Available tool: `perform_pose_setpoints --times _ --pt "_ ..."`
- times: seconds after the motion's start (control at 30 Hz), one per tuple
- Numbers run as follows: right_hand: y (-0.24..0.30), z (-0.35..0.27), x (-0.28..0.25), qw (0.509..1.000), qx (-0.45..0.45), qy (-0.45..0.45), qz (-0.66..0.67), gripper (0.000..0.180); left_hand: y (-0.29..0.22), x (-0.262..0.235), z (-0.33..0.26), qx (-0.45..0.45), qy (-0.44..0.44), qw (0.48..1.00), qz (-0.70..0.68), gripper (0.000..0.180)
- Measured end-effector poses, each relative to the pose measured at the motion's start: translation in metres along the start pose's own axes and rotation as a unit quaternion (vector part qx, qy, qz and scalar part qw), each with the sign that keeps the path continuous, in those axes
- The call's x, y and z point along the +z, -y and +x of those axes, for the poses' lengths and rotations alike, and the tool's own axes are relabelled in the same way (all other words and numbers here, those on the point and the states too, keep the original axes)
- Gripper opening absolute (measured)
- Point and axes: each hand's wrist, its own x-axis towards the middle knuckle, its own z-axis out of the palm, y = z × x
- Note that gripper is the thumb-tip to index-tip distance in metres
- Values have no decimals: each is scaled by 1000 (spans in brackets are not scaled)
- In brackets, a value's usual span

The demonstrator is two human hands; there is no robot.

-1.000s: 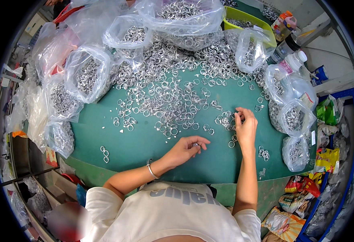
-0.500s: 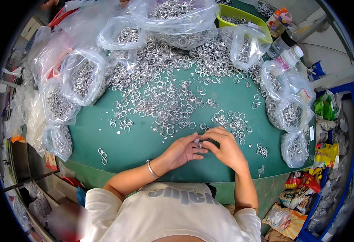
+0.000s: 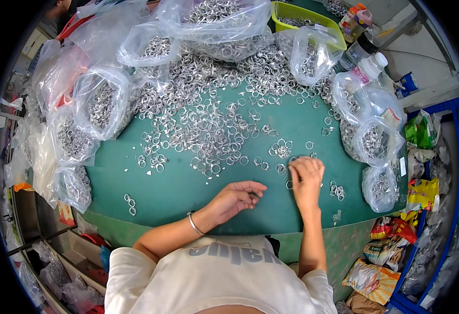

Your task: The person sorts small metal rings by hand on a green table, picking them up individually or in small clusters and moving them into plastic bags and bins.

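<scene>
My left hand (image 3: 235, 200) hovers near the front of the green table (image 3: 187, 206). Its fingers are half bent and apart, and nothing shows in them. Further right, my right hand (image 3: 307, 175) reaches down onto the table with its fingers bent together. It covers part of a small group of silver metal rings, so what its fingertips hold is hidden. One loose ring (image 3: 289, 184) lies just left of that hand, and a cluster of rings (image 3: 280, 149) sits beyond its fingers. A larger spread of rings (image 3: 203, 133) fills the middle of the table.
Clear plastic bags of rings line the left (image 3: 102, 102) and right (image 3: 373, 141) edges. A big bag (image 3: 213, 31) and a yellow-green bin (image 3: 310, 23) stand at the back. Bottles (image 3: 372, 67) are at the far right. Three rings (image 3: 130, 204) lie front left, a few more (image 3: 336, 190) front right.
My hands were together over the table's front with a ring between them. The right hand has moved right, down onto the rings; the left stays near its place, its fingers now without the ring.
</scene>
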Motion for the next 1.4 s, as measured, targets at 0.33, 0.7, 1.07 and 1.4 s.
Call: perform_pose_setpoints --times 0.33,0.7,1.07,1.4 --pt "5 31 19 999 -37 -23 -19 31 2 6 -1 16 6 998 59 24" --pt "-16 21 -16 968 194 -26 160 16 3 5 -3 33 15 994 106 34" --pt "35 24 2 998 -22 51 36 34 0 8 -8 -7 -10 994 107 25" --pt "48 14 13 996 -49 73 31 28 2 6 -11 32 -30 991 125 24"
